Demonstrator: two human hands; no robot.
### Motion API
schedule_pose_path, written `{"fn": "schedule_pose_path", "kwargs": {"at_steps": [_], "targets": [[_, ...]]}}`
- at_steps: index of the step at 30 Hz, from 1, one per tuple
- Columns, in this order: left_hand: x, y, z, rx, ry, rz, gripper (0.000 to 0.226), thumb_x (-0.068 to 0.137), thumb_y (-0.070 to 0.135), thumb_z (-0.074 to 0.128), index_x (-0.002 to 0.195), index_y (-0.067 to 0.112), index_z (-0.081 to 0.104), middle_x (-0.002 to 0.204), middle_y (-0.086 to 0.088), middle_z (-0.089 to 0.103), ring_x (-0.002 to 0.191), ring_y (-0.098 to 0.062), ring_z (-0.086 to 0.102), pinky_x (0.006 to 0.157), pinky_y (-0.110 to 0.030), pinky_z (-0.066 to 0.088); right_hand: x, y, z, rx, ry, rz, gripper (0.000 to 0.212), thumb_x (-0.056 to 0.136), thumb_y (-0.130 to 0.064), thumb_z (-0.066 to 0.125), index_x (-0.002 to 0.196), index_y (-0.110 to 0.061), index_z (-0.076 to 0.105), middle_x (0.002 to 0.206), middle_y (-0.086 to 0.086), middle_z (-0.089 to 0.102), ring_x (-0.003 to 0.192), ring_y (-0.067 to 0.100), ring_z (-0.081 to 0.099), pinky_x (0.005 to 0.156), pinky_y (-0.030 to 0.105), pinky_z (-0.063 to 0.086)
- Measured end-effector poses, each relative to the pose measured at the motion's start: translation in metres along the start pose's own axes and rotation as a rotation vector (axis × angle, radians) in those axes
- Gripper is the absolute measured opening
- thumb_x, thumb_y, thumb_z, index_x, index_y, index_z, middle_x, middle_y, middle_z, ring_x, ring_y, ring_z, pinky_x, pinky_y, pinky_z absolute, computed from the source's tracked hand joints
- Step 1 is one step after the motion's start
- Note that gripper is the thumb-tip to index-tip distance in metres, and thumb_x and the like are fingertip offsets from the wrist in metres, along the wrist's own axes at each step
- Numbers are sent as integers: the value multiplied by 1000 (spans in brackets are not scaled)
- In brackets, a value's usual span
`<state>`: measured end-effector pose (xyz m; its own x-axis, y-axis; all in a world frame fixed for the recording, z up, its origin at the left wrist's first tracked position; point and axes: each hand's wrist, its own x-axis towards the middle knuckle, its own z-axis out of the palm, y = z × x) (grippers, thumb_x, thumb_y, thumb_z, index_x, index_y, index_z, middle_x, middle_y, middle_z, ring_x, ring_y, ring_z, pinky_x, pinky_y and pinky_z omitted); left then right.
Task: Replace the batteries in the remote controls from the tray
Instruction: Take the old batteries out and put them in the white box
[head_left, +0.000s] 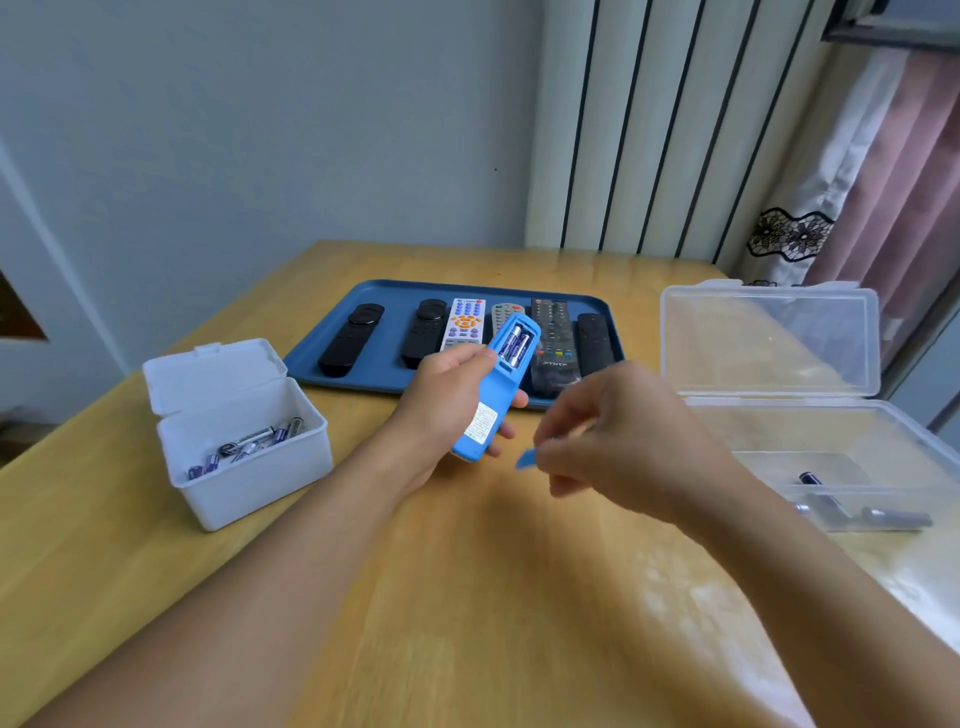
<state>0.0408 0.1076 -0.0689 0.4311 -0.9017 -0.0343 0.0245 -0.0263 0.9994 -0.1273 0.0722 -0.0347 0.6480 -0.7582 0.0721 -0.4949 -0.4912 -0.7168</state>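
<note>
**A:** Over the middle of the table (467, 597), the left hand (441, 405) is wrapped round a blue remote (496, 395), back side up, thumb pressed next to the open battery bay. Two batteries (513, 345) sit side by side in there

**B:** and the right one?

**A:** right hand (618, 431) is just beside it, fingers pinched shut on a small blue piece (525, 459), pretty sure that's the battery cover but only a corner pokes out, so can't swear to it

**B:** where's the rest of the remotes

**A:** on the blue tray (384, 306) toward the far edge of the table. Black ones, a white one (464, 325) with coloured buttons, a grey one half hidden behind the blue remote, and a dark one that looks wrapped in plastic

**B:** boxes?

**A:** white box (244, 467) near the left edge, lid flipped up, loose batteries inside. Clear box (831, 431) at the right edge, lid open too, a few batteries lying in it
</note>
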Motion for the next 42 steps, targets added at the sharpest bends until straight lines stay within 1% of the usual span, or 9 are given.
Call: {"fn": "schedule_pose_path", "kwargs": {"at_steps": [2, 7, 11, 14, 18, 22, 32, 36, 42], "targets": [[1, 1, -3, -18, -14, 3, 25, 106, 23, 43, 117, 10, 61, 90, -21, 75, 49, -27, 60, 42, -27, 47, -1, 0, 5, -196, -195, -24, 8, 78, -11, 74, 78, -19, 72, 73, -4, 74, 59, 0, 68, 47, 10, 43], [-1, -1, 1, -57, -109, -35, 21, 106, 20, 41, 110, 12, 60, 78, -14, 74, 50, -24, 63, 44, -30, 51, 1, -2, 5, -417, -192, -169, 13, 82, -36, 77, 77, -24, 77, 72, -11, 74, 70, 4, 66, 63, 22, 51], [-4, 1, 2, -95, -116, -81, 31, 103, 19, 40, 118, -4, 54, 67, -13, 66, 44, -23, 60, 42, -29, 50, 8, 4, 6, -369, 143, -246, 10, 83, -32, 75, 90, -24, 74, 69, -9, 67, 66, 9, 62, 64, 28, 51], [-6, 3, 5, -31, -147, -40, 27, 105, 24, 38, 105, 4, 56, 60, -8, 65, 48, -26, 59, 43, -28, 47, 14, 10, 10, -235, 425, -247, 25, 85, -26, 74, 108, -22, 66, 85, -8, 66, 76, 8, 61, 67, 21, 49], [-5, -2, 11, 3, -179, -5, 26, 105, 24, 40, 104, 6, 59, 57, -5, 62, 51, -27, 57, 48, -31, 47, 21, 23, 18, -210, 435, -222, 45, 88, -31, 72, 128, -18, 54, 125, -5, 49, 108, 8, 52, 89, 23, 45], [-8, -3, 18, 9, -213, 6, 29, 106, 29, 42, 115, 13, 63, 67, -10, 61, 54, -25, 59, 48, -33, 48, 24, 25, 25, -195, 420, -192, 35, 91, -31, 65, 121, -17, 55, 126, -5, 47, 112, 10, 49, 89, 21, 39], [-23, 3, 23, -27, -136, 10, 53, 107, 29, 43, 64, 47, 69, 65, -2, 66, 50, -21, 60, 52, -34, 50, 29, 26, 31, -123, 465, -272, 26, 97, -6, 48, 116, -9, 66, 124, -1, 57, 96, 19, 64, 86, 41, 55], [-23, 2, 23, -2, -114, 25, 31, 107, 30, 43, 83, 36, 61, 68, -6, 64, 50, -22, 58, 49, -32, 50, 30, 28, 31, -114, 495, -268, 29, 96, -3, 47, 117, -9, 67, 124, 0, 60, 106, 15, 60, 90, 36, 53], [-16, -5, 24, 118, -145, 40, 26, 107, 33, 40, 118, 20, 60, 81, -12, 67, 56, -25, 60, 47, -33, 53, 37, 34, 29, -37, 526, -185, 28, 101, -5, 44, 109, -14, 70, 112, -4, 63, 96, 12, 59, 72, 11, 46]]}}
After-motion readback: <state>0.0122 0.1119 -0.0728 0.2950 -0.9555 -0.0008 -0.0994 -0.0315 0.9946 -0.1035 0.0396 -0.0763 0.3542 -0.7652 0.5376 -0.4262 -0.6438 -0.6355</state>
